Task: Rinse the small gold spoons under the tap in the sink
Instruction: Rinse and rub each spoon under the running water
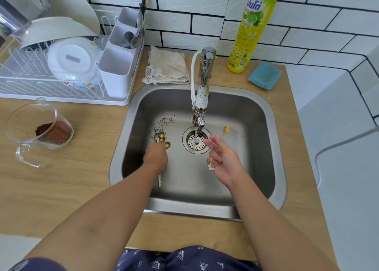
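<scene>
The left hand [155, 155] is down on the floor of the sink [266, 114], fingers curled around a bundle of spoons [162, 139]; their gold bowls project away from the person, and a pale handle end trails out below the wrist. The right hand [222, 160] hovers just right of the drain [195, 140], pinching the thin handle of a single spoon [226, 129] between thumb and fingers. That spoon's long axis runs away from the person and slightly right, bowl at the far end. Water runs from the tap [200, 114] straight onto the drain. The stream lies between the two hands, with the right hand nearer. The single spoon's bowl sits just right of the stream, so a short leftward shift should bring it under.
</scene>
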Demonstrator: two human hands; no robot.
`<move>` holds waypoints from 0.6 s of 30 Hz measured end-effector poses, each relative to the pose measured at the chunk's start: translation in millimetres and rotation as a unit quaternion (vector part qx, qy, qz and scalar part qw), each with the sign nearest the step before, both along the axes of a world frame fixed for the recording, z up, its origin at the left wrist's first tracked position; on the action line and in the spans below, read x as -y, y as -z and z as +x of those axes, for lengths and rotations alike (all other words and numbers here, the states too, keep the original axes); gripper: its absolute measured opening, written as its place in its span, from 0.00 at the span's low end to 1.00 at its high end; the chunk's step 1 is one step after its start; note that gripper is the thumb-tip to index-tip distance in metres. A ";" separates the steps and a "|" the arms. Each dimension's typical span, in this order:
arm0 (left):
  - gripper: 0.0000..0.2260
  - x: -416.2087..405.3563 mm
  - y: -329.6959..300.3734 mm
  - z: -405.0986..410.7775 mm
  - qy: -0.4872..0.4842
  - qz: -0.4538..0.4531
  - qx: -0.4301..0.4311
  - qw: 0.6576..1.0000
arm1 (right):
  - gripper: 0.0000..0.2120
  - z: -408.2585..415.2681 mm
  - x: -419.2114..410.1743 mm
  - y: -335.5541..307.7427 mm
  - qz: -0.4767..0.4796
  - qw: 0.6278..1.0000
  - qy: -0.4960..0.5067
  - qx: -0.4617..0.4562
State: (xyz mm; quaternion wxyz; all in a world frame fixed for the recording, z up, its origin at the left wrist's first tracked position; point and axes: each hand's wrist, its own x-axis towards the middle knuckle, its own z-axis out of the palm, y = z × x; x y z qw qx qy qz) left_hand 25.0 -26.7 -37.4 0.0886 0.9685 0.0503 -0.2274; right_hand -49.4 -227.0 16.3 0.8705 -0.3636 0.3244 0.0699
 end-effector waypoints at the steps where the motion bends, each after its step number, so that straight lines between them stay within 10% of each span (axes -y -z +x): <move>1: 0.07 -1.7 0.9 1.1 -0.006 -0.003 0.003 1.000 | 0.08 0.1 1.7 0.0 0.001 1.000 0.000 0.001; 11: 0.14 0.5 -42.5 -12.4 0.022 -0.149 -0.045 0.988 | 0.04 8.1 3.2 13.0 -0.097 0.995 -0.018 -0.010; 18: 0.05 7.9 -59.4 -50.1 -0.090 -0.375 -0.124 0.914 | 0.10 9.3 -15.9 23.1 -0.203 0.975 -0.083 -0.046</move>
